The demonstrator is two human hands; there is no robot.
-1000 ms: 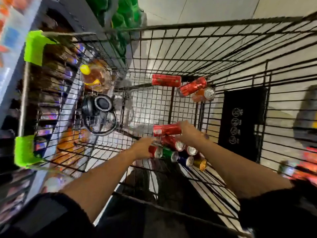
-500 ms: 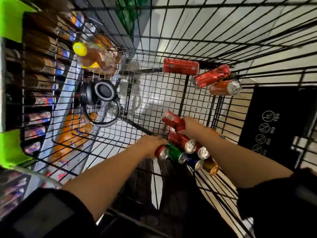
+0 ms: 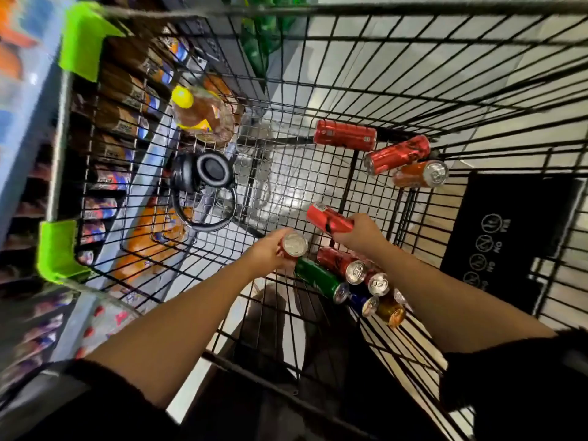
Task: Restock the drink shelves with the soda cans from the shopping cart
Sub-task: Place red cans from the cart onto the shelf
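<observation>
Both my hands are down in the shopping cart [image 3: 413, 74], each wrapped around a soda can.

My left hand [image 3: 270, 249] grips a red can [image 3: 294, 246] with its silver top facing me; my right hand [image 3: 359, 233] holds another red can [image 3: 327, 219] tilted above the pile. Just below lie a green can [image 3: 321, 279] and more cans [image 3: 366, 275] bunched together. Three cans [image 3: 394, 154] rest at the far end. Black headphones [image 3: 206, 173] sit in the cart's small basket.
</observation>
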